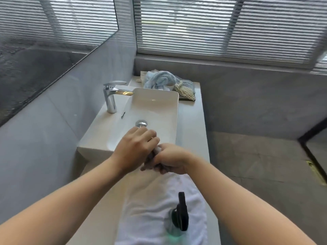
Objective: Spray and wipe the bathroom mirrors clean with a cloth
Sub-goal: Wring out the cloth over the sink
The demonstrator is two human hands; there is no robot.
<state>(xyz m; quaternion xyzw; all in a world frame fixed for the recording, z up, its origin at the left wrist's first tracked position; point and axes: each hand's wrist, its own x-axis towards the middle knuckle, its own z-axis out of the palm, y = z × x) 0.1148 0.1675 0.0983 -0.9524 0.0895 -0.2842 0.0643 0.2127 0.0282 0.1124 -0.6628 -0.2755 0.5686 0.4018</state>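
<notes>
A grey cloth (155, 155) is twisted into a tight roll between both hands, over the near end of the white sink (155, 101). My left hand (136, 149) grips its upper end and my right hand (172, 159) grips its lower end, fingers curled round it. Most of the cloth is hidden inside the fists. A spray bottle with a black trigger head (181, 212) stands on a white towel (141, 218) on the counter close to me. The mirror (44, 41) covers the wall at the left and looks streaky.
A chrome tap (113, 96) stands left of the sink, and a chrome drain (141, 123) lies just beyond my left hand. Blue and checked cloths (164, 82) are piled at the counter's far end. Window blinds (221, 27) run behind; tiled floor lies right.
</notes>
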